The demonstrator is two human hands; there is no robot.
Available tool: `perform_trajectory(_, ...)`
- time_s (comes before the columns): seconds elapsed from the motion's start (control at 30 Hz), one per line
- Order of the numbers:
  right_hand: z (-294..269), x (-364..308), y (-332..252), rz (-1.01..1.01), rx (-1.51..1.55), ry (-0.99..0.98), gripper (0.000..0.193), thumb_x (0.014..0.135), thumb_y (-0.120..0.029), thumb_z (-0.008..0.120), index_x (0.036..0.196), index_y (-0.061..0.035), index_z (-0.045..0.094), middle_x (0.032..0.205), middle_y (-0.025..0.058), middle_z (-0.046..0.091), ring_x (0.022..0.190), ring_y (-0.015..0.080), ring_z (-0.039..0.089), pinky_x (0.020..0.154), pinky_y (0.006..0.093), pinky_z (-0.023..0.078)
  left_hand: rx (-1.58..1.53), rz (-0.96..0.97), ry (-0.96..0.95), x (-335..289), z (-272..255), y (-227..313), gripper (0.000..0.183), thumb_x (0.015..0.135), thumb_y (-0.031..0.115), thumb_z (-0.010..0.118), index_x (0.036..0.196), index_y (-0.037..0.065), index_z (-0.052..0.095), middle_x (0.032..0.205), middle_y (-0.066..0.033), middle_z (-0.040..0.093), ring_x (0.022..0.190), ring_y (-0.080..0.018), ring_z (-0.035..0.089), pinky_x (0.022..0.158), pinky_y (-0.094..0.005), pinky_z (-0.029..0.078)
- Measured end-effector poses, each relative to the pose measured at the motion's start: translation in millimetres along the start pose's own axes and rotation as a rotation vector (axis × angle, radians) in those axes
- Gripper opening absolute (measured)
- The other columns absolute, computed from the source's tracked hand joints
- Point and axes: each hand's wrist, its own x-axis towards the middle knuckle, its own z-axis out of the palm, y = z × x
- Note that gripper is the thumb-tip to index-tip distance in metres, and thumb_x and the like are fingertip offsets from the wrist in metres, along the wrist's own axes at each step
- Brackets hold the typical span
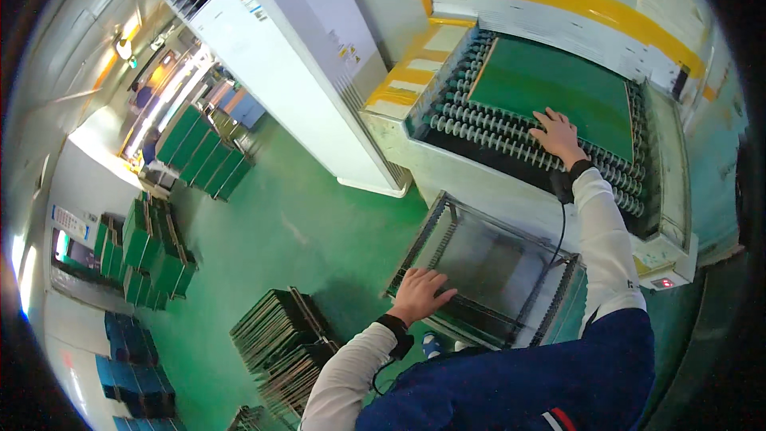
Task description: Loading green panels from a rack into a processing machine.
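A flat green panel [554, 92] with a thin pale border lies on the wheeled rollers [495, 132] of a conveyor machine. My right hand [558, 137] is over the near edge of that panel, fingers stretched out and slightly apart; whether it touches the surface I cannot tell. Lower down, my left hand [421, 294] is spread above the left side of a metal rack [495, 271] with toothed rails, holding nothing. Both wrists wear black bands, and a cable hangs from the right one.
The machine's pale housing [666, 191] encloses the rollers. A tall white air conditioner [279, 72] stands left of it. Racks of dark panels [279, 335] are on the green floor near my left arm; stacked green panels [199, 152] and blue stacks [132, 367] stand farther left.
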Motion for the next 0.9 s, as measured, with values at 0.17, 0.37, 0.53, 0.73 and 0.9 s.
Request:
perform_trajectory(0.17,2,4,10,-0.026,-0.023,0.046,0.058,0.09,-0.047,0.056,0.143,-0.0284,0.043,0.153,0.0088,0.034,0.14,0.0366,0.028,0.109,0.057,0.026,-0.034,0.001,0.003,-1,-1,-4,0.041,0.089,0.049,0.058,0.097,0.009,0.065,0.089,-0.0065,0.062,0.093,-0.0259,0.057,0.087,-0.0398,0.04)
perform_trajectory(0.37,-3,-20,0,-0.032,-0.063,0.032,0.058,0.092,-0.044,0.054,0.143,-0.0204,0.043,0.152,0.0099,0.034,0.138,0.0352,0.032,0.109,0.0548,0.028,-0.052,0.085,0.087,-8,3,-9,0.043,0.09,0.05,0.055,0.09,0.008,0.063,0.084,-0.0074,0.059,0.086,-0.0271,0.055,0.083,-0.039,0.041)
perform_trajectory(0.53,0,-59,-5,-0.249,0.24,0.047,0.042,0.093,-0.035,0.057,0.123,-0.007,0.062,0.127,0.0151,0.06,0.118,0.0303,0.055,0.099,0.0425,0.042,-0.042,0.107,0.167,-13,10,-13,0.041,0.088,0.049,0.058,0.085,0.008,0.064,0.082,-0.0076,0.06,0.086,-0.0269,0.054,0.084,-0.0387,0.041)
perform_trajectory(0.73,-20,-186,-82,-0.346,0.607,-0.331,0.03,0.094,-0.023,0.058,0.11,0.0019,0.066,0.104,0.0099,0.069,0.097,0.0156,0.062,0.089,0.0302,0.046,-0.02,0.108,0.228,-21,18,-19,0.042,0.086,0.05,0.059,0.074,0.009,0.063,0.075,-0.0051,0.06,0.083,-0.024,0.054,0.081,-0.0373,0.039)
perform_trajectory(0.9,14,-273,-104,-0.256,0.632,-0.695,0.035,0.092,-0.025,0.062,0.115,0.0009,0.065,0.107,0.0098,0.069,0.1,0.0165,0.062,0.088,0.0311,0.047,-0.048,0.09,0.142,-24,10,-20,0.042,0.087,0.05,0.057,0.078,0.009,0.062,0.079,-0.007,0.06,0.086,-0.0261,0.055,0.083,-0.0388,0.041)
